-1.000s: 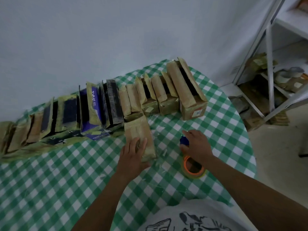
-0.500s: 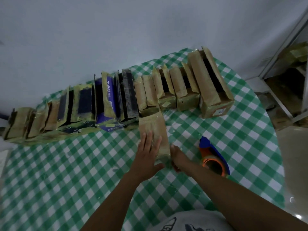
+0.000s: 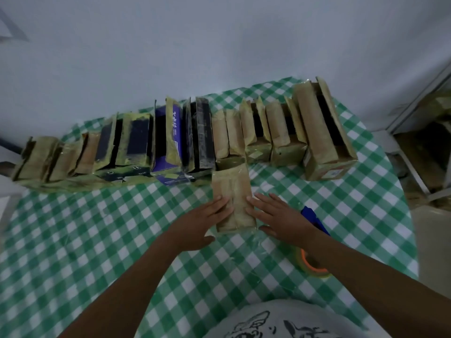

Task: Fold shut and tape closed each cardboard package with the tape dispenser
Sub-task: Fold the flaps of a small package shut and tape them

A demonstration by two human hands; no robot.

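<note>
Left hand (image 3: 199,224) and right hand (image 3: 280,218) both lie flat, fingers straight and spread, gripping nothing. By my judgement the job is barely begun. Along the far edge of the checked table (image 3: 97,240), from far left to far right, the row of packages (image 3: 170,140) stands with flaps upright and open, none visibly taped. Only the small brown package (image 3: 233,198), on the near side of that row, has its flaps folded down. A sheen on it may be tape, but I cannot tell whether the seam is sealed. That package lies between the hands: the left fingertips rest on its left half and the right fingertips touch its right edge. The tape dispenser (image 3: 314,220), blue with an orange roll, lies on the cloth just right of the right hand, partly hidden by that forearm and unheld.
</note>
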